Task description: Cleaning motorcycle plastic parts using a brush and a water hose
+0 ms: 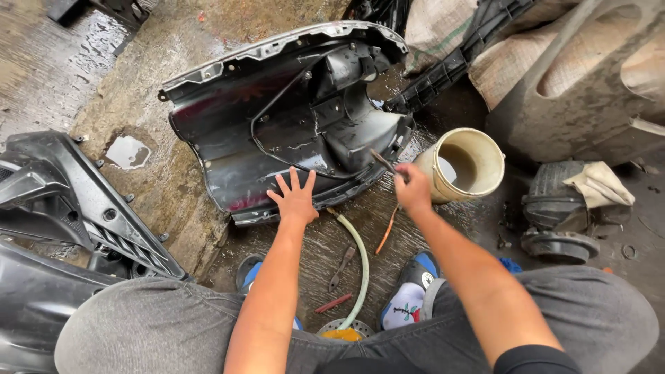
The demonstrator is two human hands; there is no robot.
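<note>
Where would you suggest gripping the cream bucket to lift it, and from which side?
Probably grip the bucket's upper rim from above on its near side. It stands tilted with its open mouth facing up, by the right hand, with bare wet floor on that side.

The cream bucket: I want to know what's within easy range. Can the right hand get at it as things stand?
Probably yes: the right hand, gripping a small tool, sits right beside the bucket, with nothing between them.

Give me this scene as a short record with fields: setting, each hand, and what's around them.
Setting: wet concrete floor, person crouching
Left hand: spread flat, fingers open, on the black scooter body panel
Right hand: closed on a thin tool pointed at the panel's edge
Nearby: cream bucket holding murky water; pale hose; pliers
</note>
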